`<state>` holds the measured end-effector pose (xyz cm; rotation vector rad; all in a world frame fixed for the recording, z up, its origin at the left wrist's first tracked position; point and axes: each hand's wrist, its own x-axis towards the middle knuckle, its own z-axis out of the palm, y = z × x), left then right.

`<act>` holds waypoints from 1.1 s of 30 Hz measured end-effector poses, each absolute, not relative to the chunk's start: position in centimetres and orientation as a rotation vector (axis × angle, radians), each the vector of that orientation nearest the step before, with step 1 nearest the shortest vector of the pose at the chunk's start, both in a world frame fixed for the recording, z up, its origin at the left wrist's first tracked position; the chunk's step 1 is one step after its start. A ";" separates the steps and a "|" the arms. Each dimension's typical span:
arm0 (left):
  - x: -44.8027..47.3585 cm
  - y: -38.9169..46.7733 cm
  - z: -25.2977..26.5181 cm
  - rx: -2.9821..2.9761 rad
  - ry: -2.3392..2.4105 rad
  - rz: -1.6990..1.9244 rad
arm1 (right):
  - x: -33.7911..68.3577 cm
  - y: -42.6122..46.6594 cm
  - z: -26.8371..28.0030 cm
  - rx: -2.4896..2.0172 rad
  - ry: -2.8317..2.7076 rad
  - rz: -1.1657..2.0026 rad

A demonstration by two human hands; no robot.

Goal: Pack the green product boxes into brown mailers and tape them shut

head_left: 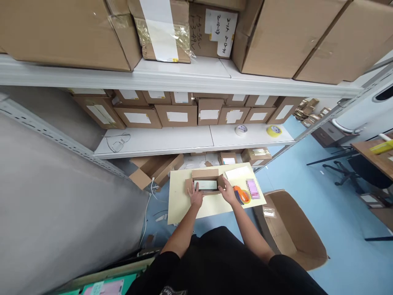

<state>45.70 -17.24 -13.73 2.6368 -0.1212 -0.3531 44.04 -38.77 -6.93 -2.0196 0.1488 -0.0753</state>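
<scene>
A small cardboard box (205, 173) stands with its flaps raised on a pale yellow tabletop (181, 209). Inside lies a flat, pale green-white item (206, 184) whose kind I cannot make out. My left hand (196, 197) rests on the box's near left corner, fingers stretched out and reaching over the edge. At the near right corner, my right hand (227, 191) has its fingers curled around the right flap. Just right of that hand lie orange-handled scissors (241, 194), a roll of yellow tape (246, 196) and white paper (238, 172).
Labelled cardboard boxes (176, 116) line the shelf (172, 137) ahead, with eyeglasses (117, 143) and tape rolls (241, 130) in front. A large open carton (294, 227) stands on the floor at right. Another open carton (156, 168) and a white cable (146, 215) are at left.
</scene>
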 end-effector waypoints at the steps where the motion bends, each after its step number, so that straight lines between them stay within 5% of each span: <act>1: 45.3 -17.5 -13.4 2.641 -0.090 -0.357 | 43.9 -39.3 -6.5 -2.003 0.127 -0.073; 12: 31.0 -20.2 -9.3 2.702 0.184 -0.057 | 42.2 -39.5 -3.6 -1.870 -0.301 0.017; 33: -9.1 -19.0 -3.5 2.450 1.221 0.367 | 14.9 -14.7 1.8 -1.497 -1.443 0.640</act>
